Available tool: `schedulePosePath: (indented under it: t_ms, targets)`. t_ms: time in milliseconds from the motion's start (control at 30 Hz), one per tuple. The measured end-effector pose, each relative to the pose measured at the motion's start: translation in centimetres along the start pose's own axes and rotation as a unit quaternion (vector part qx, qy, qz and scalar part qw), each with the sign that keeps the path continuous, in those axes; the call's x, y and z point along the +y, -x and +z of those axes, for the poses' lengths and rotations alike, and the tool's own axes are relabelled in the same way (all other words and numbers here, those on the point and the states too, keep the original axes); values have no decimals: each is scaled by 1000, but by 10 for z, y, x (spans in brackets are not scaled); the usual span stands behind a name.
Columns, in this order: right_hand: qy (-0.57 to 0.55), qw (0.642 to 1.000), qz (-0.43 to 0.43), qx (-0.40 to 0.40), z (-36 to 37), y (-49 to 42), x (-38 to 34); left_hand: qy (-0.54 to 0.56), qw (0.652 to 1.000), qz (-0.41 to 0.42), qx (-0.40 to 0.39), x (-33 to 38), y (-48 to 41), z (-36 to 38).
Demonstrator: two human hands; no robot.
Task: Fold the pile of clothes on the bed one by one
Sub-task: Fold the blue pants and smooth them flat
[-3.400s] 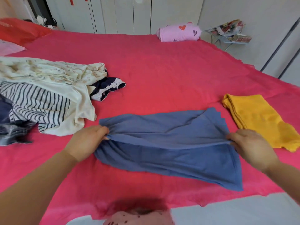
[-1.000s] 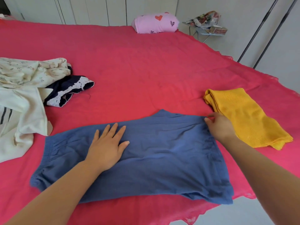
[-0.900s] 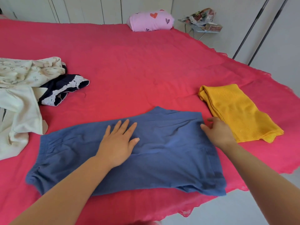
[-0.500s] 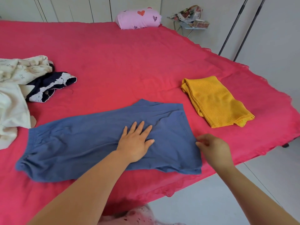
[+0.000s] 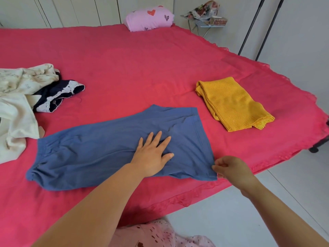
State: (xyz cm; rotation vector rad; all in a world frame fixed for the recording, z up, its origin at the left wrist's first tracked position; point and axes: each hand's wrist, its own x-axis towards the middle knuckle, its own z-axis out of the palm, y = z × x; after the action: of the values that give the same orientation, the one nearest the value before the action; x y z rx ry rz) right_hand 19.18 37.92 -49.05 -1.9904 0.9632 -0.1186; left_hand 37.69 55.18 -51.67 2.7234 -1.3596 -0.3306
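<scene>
1. The pile [image 5: 16,107] lies at the left edge of the bed [image 5: 133,68]: soft cream cloth, crumpled, with a faint floral print on the upper part.
2. A navy piece [image 5: 58,95] with white lace trim pokes out from under the pile's right side.
3. The shorts [image 5: 89,157] lie flat near the front edge of the bed. They are thin blue cotton, a long slanted shape with a gathered elastic band at the left end and plain stitched hems at the right.
4. The left hand [image 5: 151,154] presses palm-down on the right half of the shorts, fingers [image 5: 156,138] straight and spread apart. Small creases fan out from it.
5. The right hand [image 5: 233,168] is at the near right corner of the shorts, where its curled fingers [image 5: 218,166] and thumb pinch the hem.
6. A yellow knit [image 5: 231,104], ribbed and folded into a thick oblong, lies just right of the shorts, apart from them.
7. The bed's red sheet is finely textured with a scalloped lace border. A pink pillow [image 5: 149,17] with hearts sits at the far edge.
8. Half a second ago the right hand hovered just short of that corner. A second ago it was at the far right hem, beside the knit, and the left hand lay nearer the middle of the shorts.
</scene>
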Motion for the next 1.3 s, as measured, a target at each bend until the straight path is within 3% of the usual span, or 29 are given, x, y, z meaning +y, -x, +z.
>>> schedulePosePath:
  t_ms: [100, 200, 267, 400, 500, 567, 667, 733, 867, 933, 1033, 1133, 1233, 1300]
  targets:
    - [30, 999, 19, -17, -17, -1, 6, -13, 1000, 14, -9, -3, 4, 2]
    - [98, 989, 41, -105, -32, -2, 2, -37, 999, 35, -20, -8, 7, 3]
    - [125, 984, 31, -119, -32, -7, -7, -42, 998, 40, -23, -9, 9, 4]
    - [117, 991, -60, 30, -12, -40, -36, -19, 998, 55, 13, -7, 4, -1]
    - [156, 974, -135, 97, 11, -73, -54, -6, 998, 61, 35, -3, -1, -1]
    - [190, 952, -216, 105, 27, -91, -67, -22, 997, 64, 28, -2, -2, 6]
    - [300, 891, -339, 33, 55, -114, -74, -33, 997, 66, 34, -2, -1, 18]
    - [395, 864, -313, -12, 63, -132, -66, -32, 996, 78, 40, -4, -1, 21]
    - [485, 866, -120, 13, 44, -161, -60, -57, 991, 115, 43, -8, 5, 23]
    - [504, 854, -123, 40, 43, -165, -67, -62, 989, 134, 29, -9, 11, 23]
    - [440, 857, -254, 89, 63, -150, -84, -65, 985, 157, 35, -7, 17, 20]
    - [371, 860, -350, -15, 92, -124, -75, -81, 979, 184, 28, -4, 22, 15]
    - [438, 870, -224, -7, 79, -135, -63, -138, 951, 274, 31, -7, 34, 11]
    - [467, 867, -175, 23, 63, -144, -70, -172, 945, 277, 37, -10, 44, 3]
